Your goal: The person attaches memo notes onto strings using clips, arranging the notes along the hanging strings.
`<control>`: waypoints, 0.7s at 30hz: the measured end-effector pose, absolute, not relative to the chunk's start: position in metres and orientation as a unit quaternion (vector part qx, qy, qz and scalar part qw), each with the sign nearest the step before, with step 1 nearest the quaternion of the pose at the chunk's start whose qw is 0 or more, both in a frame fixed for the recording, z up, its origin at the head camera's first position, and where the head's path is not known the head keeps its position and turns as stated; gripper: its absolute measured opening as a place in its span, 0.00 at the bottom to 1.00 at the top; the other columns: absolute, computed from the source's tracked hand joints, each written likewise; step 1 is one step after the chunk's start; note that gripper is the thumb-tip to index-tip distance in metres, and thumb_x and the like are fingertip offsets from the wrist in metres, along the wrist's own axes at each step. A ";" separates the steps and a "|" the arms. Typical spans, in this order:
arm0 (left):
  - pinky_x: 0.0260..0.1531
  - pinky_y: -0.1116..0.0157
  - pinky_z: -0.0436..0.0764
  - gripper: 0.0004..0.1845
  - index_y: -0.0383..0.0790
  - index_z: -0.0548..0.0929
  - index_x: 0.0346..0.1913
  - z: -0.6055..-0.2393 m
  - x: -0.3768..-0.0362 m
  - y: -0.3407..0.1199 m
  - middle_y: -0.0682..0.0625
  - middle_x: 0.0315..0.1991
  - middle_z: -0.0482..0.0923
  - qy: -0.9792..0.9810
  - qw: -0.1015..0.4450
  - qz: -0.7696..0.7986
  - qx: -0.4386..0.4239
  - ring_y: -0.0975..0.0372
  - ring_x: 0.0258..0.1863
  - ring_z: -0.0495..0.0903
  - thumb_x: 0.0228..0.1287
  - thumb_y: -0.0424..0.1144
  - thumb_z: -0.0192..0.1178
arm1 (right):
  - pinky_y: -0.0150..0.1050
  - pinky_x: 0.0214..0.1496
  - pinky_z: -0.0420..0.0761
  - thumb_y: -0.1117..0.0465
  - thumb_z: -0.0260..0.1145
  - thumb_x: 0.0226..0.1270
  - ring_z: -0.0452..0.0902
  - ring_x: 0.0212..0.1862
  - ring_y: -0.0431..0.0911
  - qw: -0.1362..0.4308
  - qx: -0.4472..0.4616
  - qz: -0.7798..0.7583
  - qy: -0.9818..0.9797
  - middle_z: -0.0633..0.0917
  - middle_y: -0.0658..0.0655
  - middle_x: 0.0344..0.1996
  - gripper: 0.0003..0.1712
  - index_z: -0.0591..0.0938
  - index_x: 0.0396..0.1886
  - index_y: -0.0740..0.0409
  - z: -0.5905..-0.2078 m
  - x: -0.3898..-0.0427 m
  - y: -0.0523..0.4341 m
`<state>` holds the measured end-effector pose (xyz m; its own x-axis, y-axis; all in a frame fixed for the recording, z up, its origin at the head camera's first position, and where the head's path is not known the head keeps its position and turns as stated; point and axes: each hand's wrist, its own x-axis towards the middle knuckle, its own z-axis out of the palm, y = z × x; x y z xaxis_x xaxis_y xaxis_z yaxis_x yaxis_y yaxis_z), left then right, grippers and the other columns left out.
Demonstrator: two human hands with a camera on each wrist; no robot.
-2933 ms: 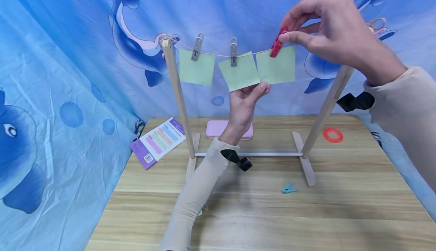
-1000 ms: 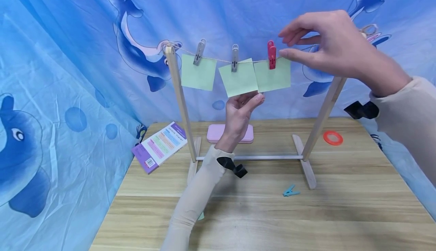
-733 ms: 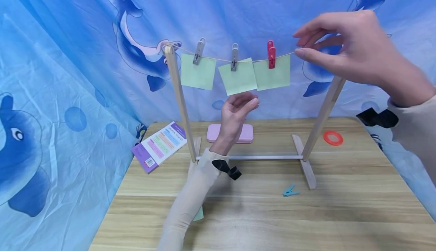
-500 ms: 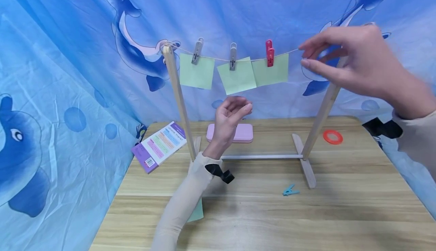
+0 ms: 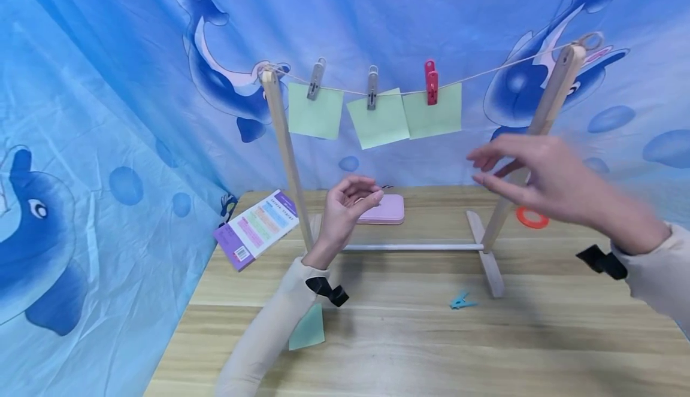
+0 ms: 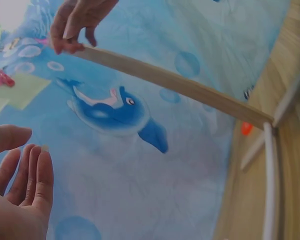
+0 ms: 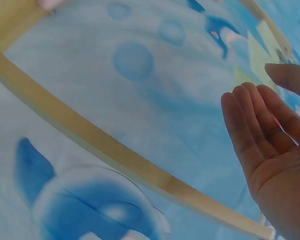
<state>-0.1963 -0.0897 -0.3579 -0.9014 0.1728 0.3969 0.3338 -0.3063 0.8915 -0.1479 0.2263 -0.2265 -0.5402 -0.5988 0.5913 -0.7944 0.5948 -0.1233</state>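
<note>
While left hand (image 5: 345,212) and right hand (image 5: 544,176) hang relaxed, empty below string (image 5: 504,67), step looks between clippings; likely next: pinch blue clip (image 5: 462,301).

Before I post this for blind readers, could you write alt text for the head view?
Three green paper squares hang from a string on a wooden frame, held by two gray clips and one red clip. Below, a left hand and right hand hover empty over a wooden table.
</note>
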 end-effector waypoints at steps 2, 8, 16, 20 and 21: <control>0.43 0.68 0.86 0.15 0.30 0.79 0.48 -0.363 -0.195 -0.095 0.52 0.38 0.86 -0.598 0.050 -0.772 -0.209 0.63 0.39 0.85 0.58 0.25 0.66 | 0.20 0.37 0.82 0.67 0.76 0.53 0.83 0.36 0.31 0.236 0.407 0.198 -0.860 0.87 0.45 0.41 0.21 0.84 0.48 0.51 -0.240 -0.146 0.227; 0.41 0.70 0.86 0.20 0.23 0.76 0.51 -0.380 -0.188 -0.111 0.51 0.38 0.85 -0.647 0.040 -0.738 -0.188 0.63 0.39 0.84 0.59 0.28 0.67 | 0.26 0.35 0.85 0.63 0.72 0.61 0.84 0.35 0.32 0.165 0.365 0.220 -0.890 0.87 0.44 0.41 0.15 0.83 0.48 0.47 -0.277 -0.139 0.232; 0.42 0.68 0.86 0.19 0.24 0.77 0.52 -0.401 -0.181 -0.142 0.34 0.44 0.82 -0.689 0.016 -0.701 -0.186 0.63 0.41 0.83 0.59 0.29 0.68 | 0.31 0.35 0.86 0.60 0.70 0.64 0.83 0.36 0.32 0.114 0.332 0.249 -0.903 0.87 0.46 0.42 0.15 0.82 0.50 0.48 -0.324 -0.134 0.243; 0.43 0.69 0.86 0.20 0.26 0.77 0.52 -0.410 -0.175 -0.160 0.30 0.47 0.79 -0.712 -0.001 -0.680 -0.172 0.63 0.42 0.83 0.60 0.30 0.68 | 0.29 0.36 0.86 0.61 0.70 0.64 0.83 0.37 0.32 0.077 0.327 0.274 -0.901 0.86 0.46 0.42 0.16 0.81 0.50 0.47 -0.348 -0.133 0.248; 0.43 0.68 0.86 0.20 0.26 0.77 0.52 -0.413 -0.173 -0.165 0.29 0.47 0.79 -0.719 -0.004 -0.674 -0.170 0.63 0.42 0.83 0.59 0.30 0.68 | 0.29 0.36 0.86 0.60 0.70 0.64 0.83 0.38 0.32 0.066 0.323 0.281 -0.901 0.86 0.45 0.42 0.16 0.81 0.50 0.47 -0.354 -0.132 0.249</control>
